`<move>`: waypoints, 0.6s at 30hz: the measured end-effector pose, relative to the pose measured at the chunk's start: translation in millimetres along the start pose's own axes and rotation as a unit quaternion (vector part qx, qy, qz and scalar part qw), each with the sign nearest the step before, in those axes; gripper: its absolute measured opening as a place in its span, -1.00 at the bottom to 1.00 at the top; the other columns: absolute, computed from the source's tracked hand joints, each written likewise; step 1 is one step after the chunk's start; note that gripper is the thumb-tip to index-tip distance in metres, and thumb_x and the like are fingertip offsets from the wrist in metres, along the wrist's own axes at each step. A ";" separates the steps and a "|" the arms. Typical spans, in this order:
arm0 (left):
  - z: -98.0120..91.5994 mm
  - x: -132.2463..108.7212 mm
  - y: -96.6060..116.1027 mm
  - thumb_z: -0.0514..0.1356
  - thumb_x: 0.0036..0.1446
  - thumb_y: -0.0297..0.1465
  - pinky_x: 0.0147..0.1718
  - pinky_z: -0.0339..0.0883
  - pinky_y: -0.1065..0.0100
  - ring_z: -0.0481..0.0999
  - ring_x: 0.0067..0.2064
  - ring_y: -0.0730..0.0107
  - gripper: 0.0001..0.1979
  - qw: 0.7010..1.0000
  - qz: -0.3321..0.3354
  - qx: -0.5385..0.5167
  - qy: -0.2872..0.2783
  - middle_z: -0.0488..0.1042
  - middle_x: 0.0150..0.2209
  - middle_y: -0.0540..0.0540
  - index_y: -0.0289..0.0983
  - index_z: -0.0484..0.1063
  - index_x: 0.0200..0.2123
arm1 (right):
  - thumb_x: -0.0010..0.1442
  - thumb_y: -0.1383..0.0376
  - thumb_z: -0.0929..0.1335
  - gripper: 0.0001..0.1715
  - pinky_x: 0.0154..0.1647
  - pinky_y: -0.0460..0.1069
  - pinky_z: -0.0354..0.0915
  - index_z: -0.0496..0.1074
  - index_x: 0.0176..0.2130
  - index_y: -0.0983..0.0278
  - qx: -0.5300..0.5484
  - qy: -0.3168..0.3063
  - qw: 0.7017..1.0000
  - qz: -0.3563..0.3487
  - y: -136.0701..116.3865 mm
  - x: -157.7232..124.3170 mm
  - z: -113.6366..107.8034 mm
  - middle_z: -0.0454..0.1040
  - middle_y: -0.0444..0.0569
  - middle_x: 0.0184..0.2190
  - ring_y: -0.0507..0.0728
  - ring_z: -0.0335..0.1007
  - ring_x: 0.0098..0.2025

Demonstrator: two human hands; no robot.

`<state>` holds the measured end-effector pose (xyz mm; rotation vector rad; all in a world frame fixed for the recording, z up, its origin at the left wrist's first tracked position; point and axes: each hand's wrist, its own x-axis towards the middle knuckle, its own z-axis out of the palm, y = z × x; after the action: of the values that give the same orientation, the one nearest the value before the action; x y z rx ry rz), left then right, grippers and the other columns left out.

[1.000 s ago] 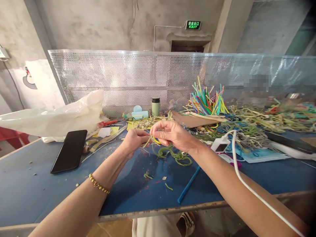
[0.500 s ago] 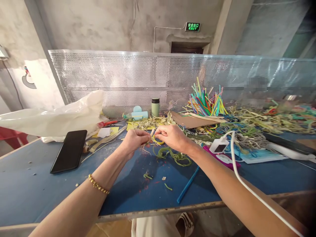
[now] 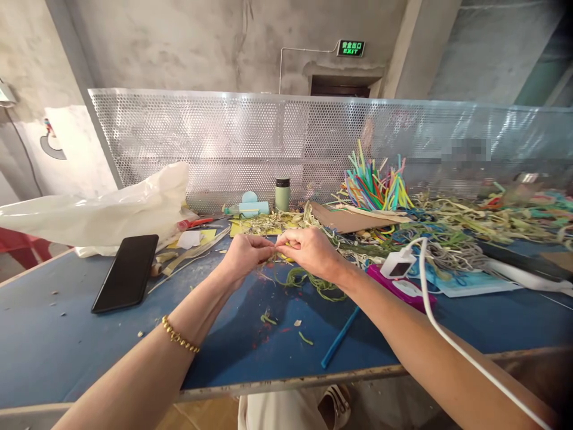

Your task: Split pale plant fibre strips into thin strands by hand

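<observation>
Flask [image 3: 282,196] lidded, contents hidden; hands [image 3: 242,258] [image 3: 310,249] pinching strip [image 3: 285,258].

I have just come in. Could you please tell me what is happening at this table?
A person is doing close handwork at a blue table. The left hand and right hand meet at the fingertips, apparently pinching thin pale strands and a yellow piece; the fingers hide most of both. Loose green cord lies on the table close to the right hand. A black phone lies off to the left, and a blue stick near the front edge.
</observation>
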<state>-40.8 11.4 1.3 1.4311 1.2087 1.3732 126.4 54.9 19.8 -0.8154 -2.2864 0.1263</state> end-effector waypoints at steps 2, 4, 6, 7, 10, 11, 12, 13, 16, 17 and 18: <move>0.1 -0.2 0.4 0.34 -0.16 -0.39 -0.55 0.15 0.42 0.34 -0.57 0.51 -0.86 1.000 0.000 -0.005 -0.001 0.46 -0.60 -0.06 -0.38 0.57 -0.50 | 0.13 0.26 0.42 -0.88 -0.49 -0.06 -0.07 0.59 -0.36 0.25 -0.016 0.004 1.000 -0.003 -0.5 -0.2 0.6 0.27 -0.19 -0.65 -0.04 0.00 -0.57; 0.0 0.1 0.0 0.34 -0.15 -0.39 -0.54 0.16 0.41 0.37 -0.57 0.49 -0.86 1.000 -0.001 -0.012 -0.002 0.47 -0.58 -0.06 -0.38 0.57 -0.50 | 0.13 0.28 0.41 -0.89 -0.48 -0.06 -0.07 0.58 -0.35 0.25 -0.032 0.012 0.999 -0.009 -1.6 -0.7 1.7 0.27 -0.19 -0.66 -0.04 0.01 -0.58; -0.3 0.6 -0.7 0.34 -0.15 -0.40 -0.54 0.16 0.40 0.38 -0.56 0.47 -0.86 1.000 -0.002 -0.018 -0.003 0.47 -0.58 -0.07 -0.38 0.57 -0.50 | 0.13 0.31 0.40 -0.90 -0.48 -0.07 -0.07 0.56 -0.35 0.26 -0.043 0.020 0.999 -0.010 -2.6 -1.4 3.3 0.28 -0.19 -0.64 -0.04 0.01 -0.58; -0.4 0.9 -1.1 0.34 -0.16 -0.40 -0.53 0.16 0.40 0.38 -0.56 0.46 -0.86 1.000 -0.002 -0.024 -0.004 0.47 -0.59 -0.07 -0.39 0.57 -0.50 | 0.12 0.32 0.39 -0.91 -0.48 -0.07 -0.07 0.55 -0.36 0.26 -0.047 0.022 0.999 -0.008 -2.9 -1.7 4.2 0.28 -0.19 -0.63 -0.04 0.01 -0.58; -0.5 1.2 -1.4 0.34 -0.16 -0.41 -0.50 0.20 0.38 0.41 -0.54 0.44 -0.87 0.999 -0.004 -0.049 -0.011 0.47 -0.58 -0.08 -0.39 0.57 -0.51 | 0.12 0.34 0.38 -0.92 -0.49 -0.07 -0.08 0.53 -0.38 0.27 -0.049 0.026 0.998 -0.003 -1.8 -2.3 6.7 0.28 -0.20 -0.63 -0.05 -0.01 -0.58; -0.6 1.1 -0.9 0.34 -0.16 -0.41 -0.48 0.22 0.38 0.42 -0.53 0.44 -0.87 0.998 -0.006 -0.058 -0.014 0.47 -0.58 -0.08 -0.39 0.57 -0.52 | 0.12 0.33 0.38 -0.91 -0.49 -0.07 -0.08 0.52 -0.38 0.27 -0.048 0.026 0.998 -0.004 -1.0 -2.4 7.3 0.27 -0.20 -0.63 -0.05 -0.01 -0.58; -0.7 0.7 -0.1 0.34 -0.16 -0.41 -0.47 0.22 0.38 0.42 -0.52 0.44 -0.87 0.998 -0.007 -0.065 -0.019 0.47 -0.57 -0.08 -0.39 0.57 -0.51 | 0.12 0.32 0.38 -0.91 -0.49 -0.07 -0.08 0.52 -0.38 0.27 -0.046 0.028 0.999 -0.004 -0.2 -2.4 7.6 0.27 -0.20 -0.63 -0.05 -0.01 -0.58; -0.8 0.2 1.0 0.34 -0.14 -0.40 -0.46 0.22 0.38 0.42 -0.52 0.45 -0.86 0.997 -0.010 -0.067 -0.026 0.48 -0.57 -0.09 -0.39 0.57 -0.51 | 0.12 0.33 0.38 -0.91 -0.49 -0.07 -0.08 0.52 -0.38 0.28 -0.045 0.029 0.999 -0.005 0.6 -2.4 7.7 0.26 -0.20 -0.63 -0.05 -0.01 -0.58; -1.8 -1.8 5.0 0.36 -0.13 -0.36 -0.45 0.20 0.39 0.40 -0.50 0.47 -0.83 0.997 -0.010 -0.046 -0.056 0.50 -0.56 -0.10 -0.38 0.59 -0.48 | 0.12 0.33 0.38 -0.92 -0.48 -0.07 -0.08 0.51 -0.38 0.28 -0.042 0.028 0.999 -0.003 1.3 -2.4 6.7 0.25 -0.20 -0.63 -0.05 0.00 -0.58; -2.2 -2.2 6.1 0.37 -0.15 -0.37 -0.44 0.20 0.39 0.40 -0.49 0.47 -0.83 0.997 -0.009 -0.036 -0.064 0.51 -0.54 -0.10 -0.38 0.59 -0.46 | 0.12 0.33 0.38 -0.91 -0.48 -0.07 -0.08 0.51 -0.39 0.28 -0.041 0.028 0.999 -0.001 1.0 -2.4 6.1 0.24 -0.20 -0.64 -0.05 0.00 -0.58; -2.7 -2.5 6.8 0.39 -0.17 -0.39 -0.43 0.21 0.39 0.40 -0.48 0.47 -0.82 0.997 -0.005 -0.028 -0.068 0.52 -0.53 -0.09 -0.37 0.59 -0.45 | 0.12 0.32 0.39 -0.91 -0.48 -0.07 -0.08 0.51 -0.39 0.29 -0.040 0.028 0.999 0.000 0.5 -2.6 5.6 0.24 -0.21 -0.64 -0.05 0.00 -0.58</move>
<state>-42.6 7.3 7.6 1.4518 1.0803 1.2706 124.5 54.5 13.9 -0.8494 -2.2515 0.0127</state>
